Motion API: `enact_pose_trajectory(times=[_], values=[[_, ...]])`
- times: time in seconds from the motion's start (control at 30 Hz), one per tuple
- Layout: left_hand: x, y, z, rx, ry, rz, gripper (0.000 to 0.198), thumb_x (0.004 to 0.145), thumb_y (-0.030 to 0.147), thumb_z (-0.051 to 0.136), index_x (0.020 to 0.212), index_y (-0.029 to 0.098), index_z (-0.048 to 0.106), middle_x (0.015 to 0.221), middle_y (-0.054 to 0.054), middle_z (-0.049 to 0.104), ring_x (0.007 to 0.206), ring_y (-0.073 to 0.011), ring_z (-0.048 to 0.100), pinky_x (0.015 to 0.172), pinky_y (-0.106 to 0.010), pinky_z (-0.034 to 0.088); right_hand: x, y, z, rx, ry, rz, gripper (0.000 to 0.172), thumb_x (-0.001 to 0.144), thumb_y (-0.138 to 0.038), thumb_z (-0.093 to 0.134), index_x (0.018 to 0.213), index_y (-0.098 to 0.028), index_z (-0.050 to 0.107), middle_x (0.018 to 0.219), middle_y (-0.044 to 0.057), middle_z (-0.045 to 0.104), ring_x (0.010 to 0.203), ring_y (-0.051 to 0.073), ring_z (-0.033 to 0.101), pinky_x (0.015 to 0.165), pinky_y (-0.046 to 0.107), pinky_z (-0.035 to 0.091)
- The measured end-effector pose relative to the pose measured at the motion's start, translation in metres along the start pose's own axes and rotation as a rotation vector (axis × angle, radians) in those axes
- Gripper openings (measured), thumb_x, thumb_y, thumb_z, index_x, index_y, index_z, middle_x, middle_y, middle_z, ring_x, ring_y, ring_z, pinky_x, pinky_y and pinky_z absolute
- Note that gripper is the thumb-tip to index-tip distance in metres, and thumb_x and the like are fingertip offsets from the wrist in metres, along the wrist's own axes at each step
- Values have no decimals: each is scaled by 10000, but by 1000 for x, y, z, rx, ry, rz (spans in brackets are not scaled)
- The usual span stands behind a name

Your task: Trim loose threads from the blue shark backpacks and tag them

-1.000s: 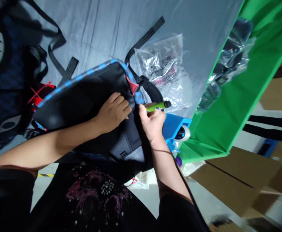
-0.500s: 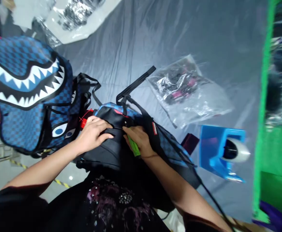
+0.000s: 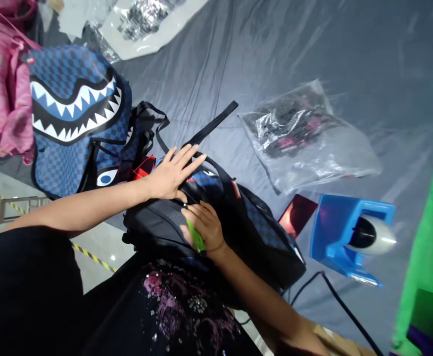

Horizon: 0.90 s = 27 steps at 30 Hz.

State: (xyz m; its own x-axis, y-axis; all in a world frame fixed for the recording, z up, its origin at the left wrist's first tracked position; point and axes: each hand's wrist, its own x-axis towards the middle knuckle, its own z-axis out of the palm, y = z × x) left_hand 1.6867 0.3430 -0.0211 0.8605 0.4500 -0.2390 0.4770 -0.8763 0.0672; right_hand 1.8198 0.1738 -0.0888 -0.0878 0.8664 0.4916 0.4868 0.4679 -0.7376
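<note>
A black and blue-checked backpack (image 3: 253, 247) lies on its side in front of me at the table's edge. My left hand (image 3: 171, 173) rests over its upper part, fingers spread and the thumb bent down toward the black fabric. Just below it, my right hand (image 3: 203, 227) is closed around a slim lime-green tool (image 3: 196, 236). The tool's tip is by the left thumb; its kind cannot be made out. A black strap (image 3: 212, 123) sticks out beyond the left hand onto the table.
At left stands another blue-checked backpack (image 3: 60, 168) with a shark mouth, beside a pink bag (image 3: 1, 84). To the right are a clear plastic bag (image 3: 350, 148), a dark red flat item (image 3: 298, 215) and a blue tape dispenser (image 3: 323, 227). A grey cover (image 3: 275, 44) spreads over the table.
My left hand has slid up and right across the backpack, and its fingers have spread. The right hand has shifted slightly down and left with the green tool. The camera view has shifted left.
</note>
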Motion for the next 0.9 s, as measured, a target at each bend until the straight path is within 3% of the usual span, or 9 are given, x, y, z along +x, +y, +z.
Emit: enact_pose_trajectory(times=[0.07,0.17,0.27,0.4,0.57,0.63,0.77,0.9], values=[[-2,6,-1,53,-41,-14,1233,677,553,815,1589,105,118,1623,-309,111,1506,-465,126,1158,-640,169,2,5,3,48,59,70,319,872,-276,572,1177,-214,642,972,93,741,925,242,710,969,459,540],[8,13,2,109,-116,-114,1228,677,440,848,1598,165,84,1633,-296,80,1499,-456,169,1120,-633,254,11,16,3,107,122,331,244,899,-329,564,1105,-206,609,915,90,735,843,232,710,840,396,574],[18,17,6,137,-145,-174,1172,731,411,811,1601,184,60,1640,-277,76,1495,-441,194,1108,-605,291,25,28,-6,193,40,473,211,913,-375,577,1035,-205,605,841,61,722,755,203,700,704,312,550],[16,19,7,160,-134,-184,1055,821,393,721,1602,168,50,1648,-254,83,1485,-417,229,1135,-572,273,42,39,-23,286,-71,426,215,895,-386,605,985,-195,644,781,14,702,640,150,647,628,260,500],[11,22,10,147,-107,-173,987,828,330,709,1599,173,113,1654,-236,80,1444,-411,303,1133,-572,266,55,46,-34,276,-153,439,299,956,-445,505,960,-194,667,765,16,684,684,170,631,640,285,478],[10,23,11,138,-92,-207,986,825,341,714,1599,185,123,1658,-225,77,1469,-408,259,1136,-566,262,61,48,-37,174,-187,400,330,975,-447,452,954,-193,662,720,27,665,668,187,613,653,310,461],[11,26,12,130,-68,-404,1065,793,443,744,1604,236,85,1664,-213,44,1510,-441,121,1130,-610,235,71,50,-44,41,-194,350,345,976,-468,435,869,-202,627,752,53,662,730,217,607,722,348,446],[13,28,9,101,-113,-468,1055,796,430,742,1605,235,92,1648,-217,146,1431,-433,296,1097,-591,293,76,52,-45,86,-223,385,297,953,-465,514,856,-212,636,793,44,678,758,212,622,722,341,453]])
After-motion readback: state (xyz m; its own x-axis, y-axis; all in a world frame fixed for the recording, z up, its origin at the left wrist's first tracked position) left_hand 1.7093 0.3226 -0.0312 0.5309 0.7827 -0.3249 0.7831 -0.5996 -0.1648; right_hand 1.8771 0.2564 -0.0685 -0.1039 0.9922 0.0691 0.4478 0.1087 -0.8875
